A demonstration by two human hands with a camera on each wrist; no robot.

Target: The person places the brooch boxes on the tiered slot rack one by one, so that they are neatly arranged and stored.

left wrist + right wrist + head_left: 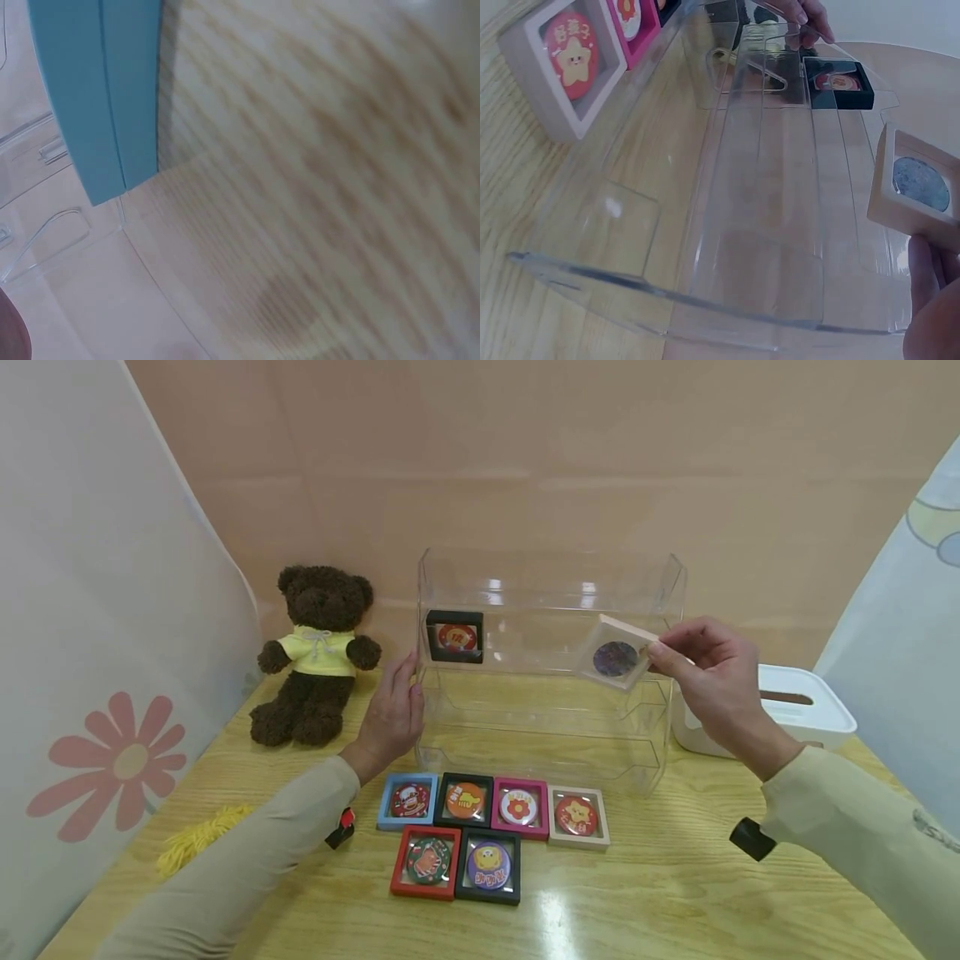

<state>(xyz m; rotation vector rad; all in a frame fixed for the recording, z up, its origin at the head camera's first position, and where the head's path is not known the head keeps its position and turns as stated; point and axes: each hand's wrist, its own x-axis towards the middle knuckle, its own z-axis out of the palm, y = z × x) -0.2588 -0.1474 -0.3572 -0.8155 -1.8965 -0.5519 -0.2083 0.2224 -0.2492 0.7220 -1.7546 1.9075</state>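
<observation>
My right hand (712, 677) pinches the edge of a pale beige square frame (588, 668) holding a dark round disc, tilted before the right part of a clear tiered display rack (525, 722). In the right wrist view, this frame (883, 180) appears at the right edge, with fingers beneath it. My left hand (390, 714) holds the left side of the rack. On an upper tier at the left stands a black frame (455, 654) with a red badge. Several framed badges lie before the rack, including a blue frame (384, 802) and a red frame (397, 870).
A brown teddy bear (318, 693) in a yellow top sits left of the rack. Behind my right hand stands a white tissue box (817, 714). Yellow yarn strands (198, 839) lie near my left forearm. A fabric backdrop (525, 460) rises behind.
</observation>
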